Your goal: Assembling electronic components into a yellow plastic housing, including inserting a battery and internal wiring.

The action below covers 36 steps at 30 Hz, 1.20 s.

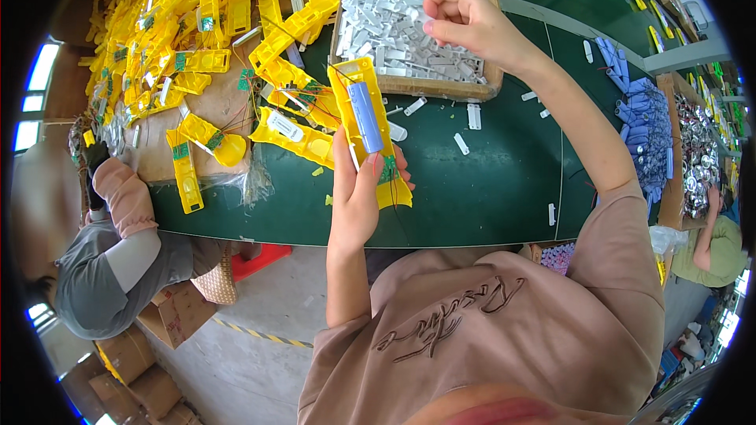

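My left hand (pixel 356 201) is wrapped round a yellow plastic housing (pixel 344 94), held upright over the table. In the housing lies a blue cylindrical battery (pixel 365 116), with my thumb at its lower end. A small green circuit board (pixel 389 168) with thin wires sits below the battery, partly behind my fingers. My right hand (pixel 470 25) is raised over a cardboard box (pixel 494 83) of small white plastic pieces (pixel 409 12). Its fingers are curled in with the thumb close to them; whether anything is between them is hidden.
Yellow housings (pixel 189 71) with boards and wires heap up at the far left. Loose white pieces (pixel 461 144) lie on the green table (pixel 488 205). Blue batteries (pixel 646 134) are piled at the right. Co-workers sit at left (pixel 118 260) and right (pixel 720 240).
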Each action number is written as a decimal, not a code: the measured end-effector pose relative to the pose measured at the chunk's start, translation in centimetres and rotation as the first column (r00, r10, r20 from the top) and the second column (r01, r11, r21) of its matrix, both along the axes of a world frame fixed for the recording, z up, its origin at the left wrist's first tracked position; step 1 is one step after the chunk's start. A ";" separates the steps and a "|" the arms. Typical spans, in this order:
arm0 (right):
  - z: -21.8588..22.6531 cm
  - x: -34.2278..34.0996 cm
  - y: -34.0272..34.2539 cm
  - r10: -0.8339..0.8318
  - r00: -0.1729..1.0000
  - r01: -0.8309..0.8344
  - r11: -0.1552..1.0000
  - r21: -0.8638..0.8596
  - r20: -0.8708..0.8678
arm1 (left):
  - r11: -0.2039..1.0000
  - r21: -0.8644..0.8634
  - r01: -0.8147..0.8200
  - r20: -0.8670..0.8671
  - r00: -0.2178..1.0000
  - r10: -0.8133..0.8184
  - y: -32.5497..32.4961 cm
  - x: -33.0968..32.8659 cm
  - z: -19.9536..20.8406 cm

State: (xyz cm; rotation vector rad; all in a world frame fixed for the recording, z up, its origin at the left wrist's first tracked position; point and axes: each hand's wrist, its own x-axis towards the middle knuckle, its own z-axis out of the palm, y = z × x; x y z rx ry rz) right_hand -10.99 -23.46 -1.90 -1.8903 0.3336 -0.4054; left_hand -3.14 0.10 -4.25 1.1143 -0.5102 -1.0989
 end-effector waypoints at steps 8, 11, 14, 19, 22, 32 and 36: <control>2.1 -2.4 2.9 0.029 0.994 -0.041 0.993 0.111 0.106 | 0.998 -0.046 0.051 0.034 0.998 -0.049 0.5 -1.6 1.2; 2.5 -3.5 4.0 0.102 0.978 -0.137 0.971 0.194 0.183 | 0.997 -0.049 0.060 0.040 0.998 -0.058 0.7 -2.2 1.6; 2.9 -4.6 4.7 0.174 0.950 -0.223 0.959 0.173 0.260 | 0.996 -0.062 0.070 0.056 0.996 -0.066 1.2 -2.6 2.1; 2.9 -5.4 5.3 0.112 0.952 -0.072 0.986 -0.148 0.284 | 0.992 -0.093 0.080 0.083 0.994 -0.073 1.6 -3.5 2.7; 4.0 -6.3 6.3 0.076 0.967 -0.062 0.996 -0.062 0.242 | 0.991 -0.090 0.099 0.133 0.987 -0.086 1.9 -3.9 3.0; 4.9 -6.1 8.4 0.105 0.980 -0.102 0.994 -0.025 0.172 | 0.990 -0.084 0.111 0.355 0.932 -0.074 2.0 -5.2 2.7; 5.2 -5.8 8.3 0.081 0.988 -0.083 0.996 0.015 0.129 | 0.990 -0.047 0.132 0.416 0.904 -0.100 2.2 -5.3 2.9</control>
